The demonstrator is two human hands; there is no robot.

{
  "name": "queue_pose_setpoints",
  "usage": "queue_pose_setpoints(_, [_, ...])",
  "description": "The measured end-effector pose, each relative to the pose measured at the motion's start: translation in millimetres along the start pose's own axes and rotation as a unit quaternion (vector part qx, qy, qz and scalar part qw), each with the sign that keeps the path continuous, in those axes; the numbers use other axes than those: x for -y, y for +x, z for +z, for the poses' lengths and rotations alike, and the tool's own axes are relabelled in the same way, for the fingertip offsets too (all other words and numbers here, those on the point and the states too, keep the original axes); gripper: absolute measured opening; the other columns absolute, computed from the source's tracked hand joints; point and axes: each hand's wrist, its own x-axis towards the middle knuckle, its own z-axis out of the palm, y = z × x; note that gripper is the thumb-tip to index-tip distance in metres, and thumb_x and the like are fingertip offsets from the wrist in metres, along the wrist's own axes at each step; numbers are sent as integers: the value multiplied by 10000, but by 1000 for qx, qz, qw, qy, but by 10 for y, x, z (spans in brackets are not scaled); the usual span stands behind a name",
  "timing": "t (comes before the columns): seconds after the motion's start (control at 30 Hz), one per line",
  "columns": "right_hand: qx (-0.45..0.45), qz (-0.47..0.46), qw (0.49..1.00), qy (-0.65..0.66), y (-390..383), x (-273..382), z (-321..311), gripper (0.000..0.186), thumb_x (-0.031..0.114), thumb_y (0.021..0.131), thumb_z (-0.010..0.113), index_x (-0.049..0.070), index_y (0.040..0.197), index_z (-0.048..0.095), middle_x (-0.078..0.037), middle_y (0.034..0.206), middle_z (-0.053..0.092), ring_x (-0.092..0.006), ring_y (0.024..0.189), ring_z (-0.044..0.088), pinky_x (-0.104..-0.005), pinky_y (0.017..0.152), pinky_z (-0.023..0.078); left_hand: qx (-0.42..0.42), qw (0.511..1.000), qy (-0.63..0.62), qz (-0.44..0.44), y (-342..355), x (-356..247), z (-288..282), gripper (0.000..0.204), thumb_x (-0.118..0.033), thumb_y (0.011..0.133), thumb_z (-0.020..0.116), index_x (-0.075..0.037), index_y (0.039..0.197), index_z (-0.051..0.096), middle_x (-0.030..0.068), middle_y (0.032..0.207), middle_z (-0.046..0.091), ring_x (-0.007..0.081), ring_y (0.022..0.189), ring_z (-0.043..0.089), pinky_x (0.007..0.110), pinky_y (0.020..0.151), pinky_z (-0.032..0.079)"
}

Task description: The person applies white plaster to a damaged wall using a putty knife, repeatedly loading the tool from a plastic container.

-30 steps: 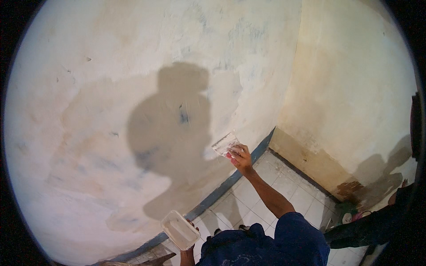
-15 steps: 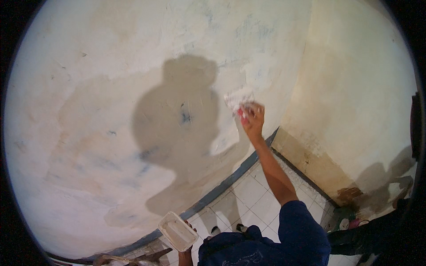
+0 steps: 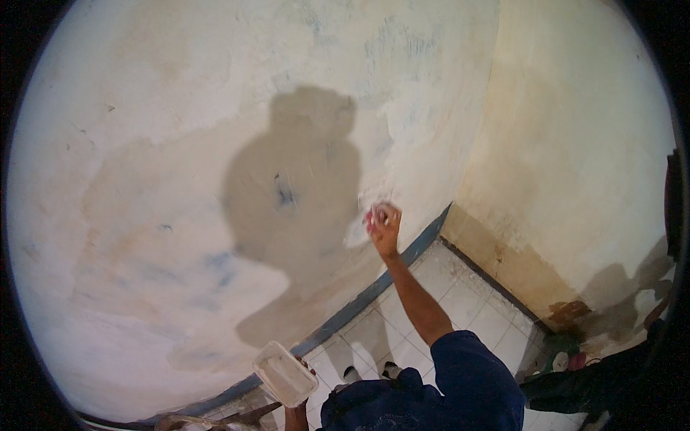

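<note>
Low on the pale, patchy wall (image 3: 180,287), my right hand (image 3: 386,224) is closed around the red handle of a putty knife (image 3: 371,220). Its blade is blurred and hard to make out against the pale surface. My left hand (image 3: 307,366) grips a shallow white rectangular plastic tub (image 3: 260,363) from beneath, near the lower edge of the view. Only some fingertips show at the tub's right side. Whitish residue coats the tub's inside.
A dark blue-grey skirting strip (image 3: 352,305) runs along the wall's foot, above white floor tiles (image 3: 402,316). A second wall (image 3: 568,179) meets the first at right. A person in dark clothes (image 3: 596,388) is at the lower right. Long brownish objects (image 3: 172,420) lie lower left.
My right hand has moved down and slightly left along the wall with the putty knife, whose blade showed clearly before. My left hand and the tub have barely moved.
</note>
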Motion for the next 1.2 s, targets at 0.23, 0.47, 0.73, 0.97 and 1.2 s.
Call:
queue_pose_setpoints(0.23, [49,4,985,165,-519,-171,-412,338,75,789,707,69,1123,653,-108,1158,575,-344,1067,545,-451,869,488,6,999,25,45,27,86,-6,805,-543,842,621,-97,1445,331,195,1375,456,375,1232,485,618,1039,368])
queue_pose_setpoints(0.47, [-131,-165,978,-14,2173,608,-577,384,24,747,690,110,1121,707,-88,1060,613,-285,957,534,-371,746,465,29,999,-41,6,102,137,26,811,-540,848,619,-93,1456,320,186,1410,431,378,1281,448,621,1066,331])
queue_pose_setpoints(0.73, [66,-49,997,-1,100,233,-325,549,-61,671,701,112,1190,654,-86,1099,582,-328,1107,519,-444,892,488,18,998,-50,15,56,85,-48,777,-539,864,599,-146,1474,319,200,1447,398,383,1297,435,640,1065,314])
queue_pose_setpoints(0.97, [38,-36,998,33,-141,255,-401,483,-61,677,680,91,1135,687,-91,1114,569,-320,1083,507,-408,851,479,36,999,-22,33,43,28,-25,771,-532,865,602,-143,1470,325,208,1438,409,388,1275,460,638,1037,351])
queue_pose_setpoints(1.2, [13,7,1000,-17,-212,-58,169,479,-73,733,688,90,1182,664,-98,1160,552,-316,1062,507,-402,880,468,-3,1000,12,22,100,-5,-64,731,-561,873,545,-138,1443,371,163,1383,467,366,1245,479,617,983,363])
